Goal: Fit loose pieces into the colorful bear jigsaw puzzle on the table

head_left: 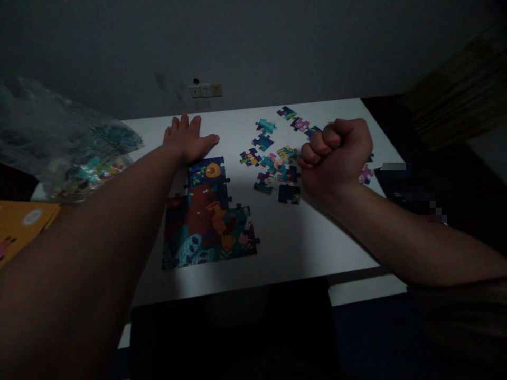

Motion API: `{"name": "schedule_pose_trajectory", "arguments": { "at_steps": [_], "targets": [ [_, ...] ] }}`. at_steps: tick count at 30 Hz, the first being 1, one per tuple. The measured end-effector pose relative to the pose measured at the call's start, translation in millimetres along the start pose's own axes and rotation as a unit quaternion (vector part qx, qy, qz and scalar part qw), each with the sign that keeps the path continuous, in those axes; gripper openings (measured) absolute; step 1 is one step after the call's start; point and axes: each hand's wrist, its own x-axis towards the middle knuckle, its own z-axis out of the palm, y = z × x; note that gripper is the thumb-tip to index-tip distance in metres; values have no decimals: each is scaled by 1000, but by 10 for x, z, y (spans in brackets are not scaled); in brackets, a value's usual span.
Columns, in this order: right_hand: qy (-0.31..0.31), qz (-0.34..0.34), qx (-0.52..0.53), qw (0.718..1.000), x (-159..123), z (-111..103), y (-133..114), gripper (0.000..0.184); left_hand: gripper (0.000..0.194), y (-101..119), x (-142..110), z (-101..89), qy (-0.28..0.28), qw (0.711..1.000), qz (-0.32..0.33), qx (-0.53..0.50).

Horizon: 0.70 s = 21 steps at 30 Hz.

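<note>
Spreading its fingers wide, my left grip (185, 141) lay palm down towards the far edge of the white bench (277, 237), thumb pointing off to the right. My right grip (336, 158) was curled into a fist, the fingers folded in and the thumb side uppermost; I could not tell whether anything was tucked inside it.

Just on the near side of my left grip was the joined part of the jigsaw (206, 211), flat on the bench, with my left forearm passing along its left side and hiding some of that edge. It showed a reddish-brown animal with an orange jug, a rounded yellow shape above, blue leaves at the lower left and a yellow flower at the bottom. Its right side was stepped, with knobs sticking out.

Between that part and my right grip lay the loose pieces (272, 162), some overlapping or touching, others apart. A turquoise piece (266, 126) sat towards the far side, a dark piece (289, 194) nearest me, and a purple piece (366, 175) showed beyond my right wrist.

Farther out, on the left, was a crumpled clear plastic bag (35, 126) with colourful bits in it, and nearer me a yellow book or box (24, 224). Behind the bench, a row of sockets (205, 91) was set in the grey wall (277, 47).
</note>
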Motion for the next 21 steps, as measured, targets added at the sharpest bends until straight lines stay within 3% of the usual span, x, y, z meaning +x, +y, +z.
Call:
{"name": "schedule_pose_trajectory", "arguments": {
  "at_steps": [4,9,13,16,18,21],
  "targets": [
    [-86,-45,-180,979,37,-50,7,60,145,39,81,-27,3,1000,-9,13],
    [-32,-49,-175,983,28,-1,17,62,139,23,206,-8,20,1000,2,14],
    [-78,-54,-220,971,25,6,18,50,140,52,311,-31,32,999,6,29],
    [-114,-78,-257,957,-32,13,-18,31,142,87,408,-53,28,999,-13,32],
    [-179,-129,-288,932,-87,20,-33,19,143,91,482,-46,29,999,-25,30],
    [-304,-220,-356,856,-124,12,-23,52,141,70,573,-8,44,998,-32,34]
  ]
}}
